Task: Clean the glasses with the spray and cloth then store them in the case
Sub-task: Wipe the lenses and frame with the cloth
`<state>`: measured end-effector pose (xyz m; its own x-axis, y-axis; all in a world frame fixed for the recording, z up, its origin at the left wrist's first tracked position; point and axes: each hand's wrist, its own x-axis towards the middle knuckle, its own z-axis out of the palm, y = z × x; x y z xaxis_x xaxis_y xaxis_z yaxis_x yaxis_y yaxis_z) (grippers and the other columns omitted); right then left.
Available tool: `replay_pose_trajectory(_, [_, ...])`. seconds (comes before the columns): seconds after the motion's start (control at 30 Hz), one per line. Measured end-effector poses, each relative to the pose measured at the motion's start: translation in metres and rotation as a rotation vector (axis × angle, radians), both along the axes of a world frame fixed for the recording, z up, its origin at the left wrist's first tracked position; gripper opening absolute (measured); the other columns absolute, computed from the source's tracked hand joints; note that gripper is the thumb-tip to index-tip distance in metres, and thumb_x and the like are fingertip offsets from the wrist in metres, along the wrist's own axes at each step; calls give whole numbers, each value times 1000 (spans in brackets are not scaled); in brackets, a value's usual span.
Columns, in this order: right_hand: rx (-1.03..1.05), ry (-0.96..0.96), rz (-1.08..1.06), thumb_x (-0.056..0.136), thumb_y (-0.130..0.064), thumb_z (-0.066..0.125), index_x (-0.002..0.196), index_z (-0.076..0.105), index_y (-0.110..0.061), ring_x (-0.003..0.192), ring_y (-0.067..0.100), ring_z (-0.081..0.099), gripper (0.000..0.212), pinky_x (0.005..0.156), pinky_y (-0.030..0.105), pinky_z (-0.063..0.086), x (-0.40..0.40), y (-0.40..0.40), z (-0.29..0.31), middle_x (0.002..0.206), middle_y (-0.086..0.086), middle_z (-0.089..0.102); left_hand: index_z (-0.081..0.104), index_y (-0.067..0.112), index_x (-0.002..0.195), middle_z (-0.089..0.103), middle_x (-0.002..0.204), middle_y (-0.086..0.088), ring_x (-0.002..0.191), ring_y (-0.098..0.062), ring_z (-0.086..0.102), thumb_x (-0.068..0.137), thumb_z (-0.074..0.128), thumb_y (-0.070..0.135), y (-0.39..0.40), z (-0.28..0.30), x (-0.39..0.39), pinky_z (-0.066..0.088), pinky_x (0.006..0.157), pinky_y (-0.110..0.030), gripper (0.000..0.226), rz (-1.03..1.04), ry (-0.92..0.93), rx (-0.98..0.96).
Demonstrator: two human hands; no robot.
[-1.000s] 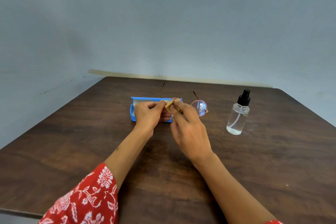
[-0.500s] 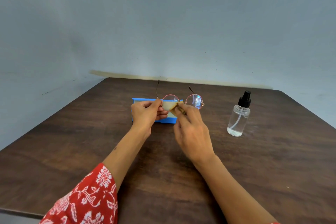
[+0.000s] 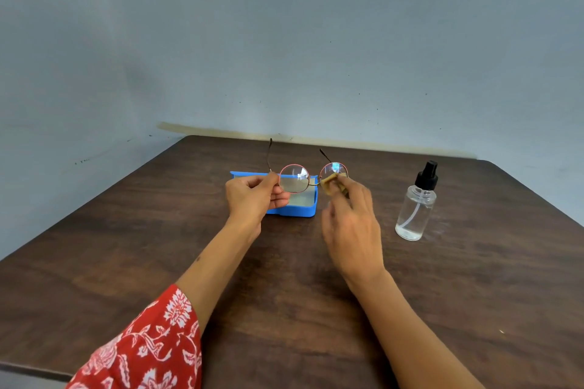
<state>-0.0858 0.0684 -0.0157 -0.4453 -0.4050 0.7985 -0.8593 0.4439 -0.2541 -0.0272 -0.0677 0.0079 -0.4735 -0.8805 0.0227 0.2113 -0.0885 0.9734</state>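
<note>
- Head view: a pair of round, thin metal-rimmed glasses [image 3: 295, 178] with a pinkish-gold frame is held up above the dark brown wooden counter [image 3: 126, 246], lenses facing the camera and both temple arms pointing away toward the wall.
- Left hand [image 3: 252, 197] grips the glasses at the left hinge, its fingers [image 3: 279, 197] curled and pinching the frame edge beside the left lens.
- Right hand [image 3: 350, 224] pinches a small folded tan cloth [image 3: 330, 183]; its fingers [image 3: 355, 188] are pressed together around the cloth, which lies against the lower part of the right lens.
- Behind and below the glasses, a bright blue rectangular plastic case [image 3: 297, 210] lies open on the counter, its pale lining showing; the left hand partly hides its left end.
- To the right of the right hand, well apart from the case, a clear plastic spray bottle [image 3: 415, 208] with a black pump top stands upright on the counter; a little clear liquid sits at its bottom, and the dip tube is visible inside.
- A red sleeve [image 3: 142, 350] with a white floral print covers the left upper forearm at the bottom edge; the right forearm is bare.
- A plain pale blue-grey wall [image 3: 284, 41] rises behind the counter's far edge.
</note>
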Motion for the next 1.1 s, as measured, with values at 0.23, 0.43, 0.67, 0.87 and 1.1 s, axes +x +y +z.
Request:
replay_pose_trajectory(0.23, [-80, -56, 23, 79, 8, 59, 120, 58, 4, 115, 33, 53, 41, 80, 29, 51, -3, 0, 2, 122, 21, 56, 67, 2, 75, 62, 53, -6, 47, -14, 66, 84, 66, 8, 3, -1, 0, 54, 47, -21, 12, -22, -26, -30])
replay_pose_trajectory(0.43, [-72, -12, 118, 77, 6, 62, 117, 61, 0, 113, 29, 54, 40, 85, 25, 47, -6, -6, -3, 120, 16, 57, 66, 2, 71, 59, 54, -8, 44, -14, 64, 85, 63, 4, 2, 2, 2, 54, 46, -21, 14, -15, -14, -40])
replay_pose_trajectory(0.67, [-79, -66, 38, 80, 6, 58, 124, 55, 1, 120, 30, 49, 45, 79, 29, 51, -11, 2, -3, 127, 18, 52, 67, 1, 73, 60, 43, -1, 43, -14, 64, 83, 65, 4, 2, 1, 1, 53, 45, -20, 11, -11, -41, -34])
replay_pose_trajectory(0.87, [5, 38, 169, 75, 8, 62, 117, 60, 3, 111, 33, 55, 43, 81, 33, 53, -3, -3, -6, 119, 19, 58, 66, 0, 72, 59, 43, 0, 45, -14, 64, 84, 64, 3, 2, 0, 2, 55, 47, -21, 12, -23, -30, -35])
replay_pose_trajectory(1.1, [-86, -102, 14, 82, 5, 54, 127, 53, 0, 124, 27, 44, 46, 84, 31, 49, -14, 2, -4, 131, 16, 49, 66, 2, 71, 60, 41, 1, 44, -13, 64, 84, 63, 4, 1, 1, 1, 54, 46, -20, 13, -36, -36, -41])
